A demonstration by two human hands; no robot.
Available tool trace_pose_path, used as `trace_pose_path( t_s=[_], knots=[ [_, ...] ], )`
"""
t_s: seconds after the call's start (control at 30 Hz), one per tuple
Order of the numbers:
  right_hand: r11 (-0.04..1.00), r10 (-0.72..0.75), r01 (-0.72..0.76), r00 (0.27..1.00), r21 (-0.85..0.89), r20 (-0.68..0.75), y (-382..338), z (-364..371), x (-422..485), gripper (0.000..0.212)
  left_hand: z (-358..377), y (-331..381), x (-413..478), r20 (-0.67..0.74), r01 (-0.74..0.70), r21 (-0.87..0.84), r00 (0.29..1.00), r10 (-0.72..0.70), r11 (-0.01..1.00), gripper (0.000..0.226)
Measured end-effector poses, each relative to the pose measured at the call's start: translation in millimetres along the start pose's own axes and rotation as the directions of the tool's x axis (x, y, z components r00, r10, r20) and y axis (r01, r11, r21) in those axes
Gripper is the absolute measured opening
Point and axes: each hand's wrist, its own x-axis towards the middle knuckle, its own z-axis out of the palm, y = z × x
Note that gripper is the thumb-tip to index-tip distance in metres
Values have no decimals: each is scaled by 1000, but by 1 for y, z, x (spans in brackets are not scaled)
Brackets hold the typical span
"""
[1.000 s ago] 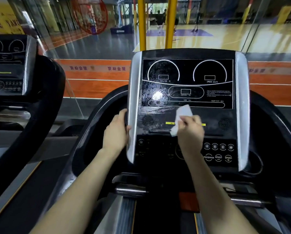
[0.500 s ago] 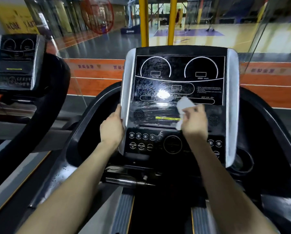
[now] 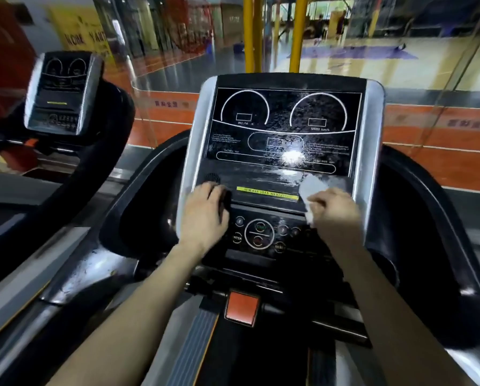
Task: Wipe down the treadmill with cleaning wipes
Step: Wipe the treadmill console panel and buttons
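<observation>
Your right hand (image 3: pixel 334 211) is pressing a white cleaning wipe (image 3: pixel 311 189) against the treadmill console (image 3: pixel 283 162) at centre right of the frame, fingers clamped on the wipe. The wipe is lying at the right end of the yellow warning strip (image 3: pixel 266 193), close to the console's silver right edge (image 3: pixel 372 162), so little panel is remaining on that side. Your left hand (image 3: pixel 205 215) is resting flat on the lower left of the console, fingers together and holding nothing, covering the silver left edge (image 3: pixel 197 140) and some of the buttons there. Between your hands, the round control dial (image 3: pixel 259 234) and its small buttons are sitting uncovered. The dark display (image 3: pixel 284 126) above is shining with wet streaks and a bright glare spot. An orange-red tab (image 3: pixel 242 307) is showing below the console at lower centre. A second treadmill console (image 3: pixel 62 93) is standing in the upper left, well apart. Beyond the glass, you are facing a sports court floor (image 3: pixel 344 59) with yellow posts (image 3: pixel 298 32).
</observation>
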Motion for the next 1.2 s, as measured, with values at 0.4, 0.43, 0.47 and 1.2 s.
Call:
trace_pose_path(
  t_s=[0.4,0.43,0.47,1.2],
  knots=[
    [946,-298,320,916,-40,270,-63,46,36,35,4,24,-7,106,-19,191,994,-2,981,41],
    [953,-279,299,929,-47,245,-36,34,28,37,7,28,-8,91,4,202,996,-23,979,42],
    [962,-259,272,944,-36,205,-8,22,18,35,11,32,-8,71,26,206,997,-41,978,44],
    [893,-388,441,855,-88,344,31,-20,21,33,10,55,23,143,122,283,975,-168,951,37]
  ],
)
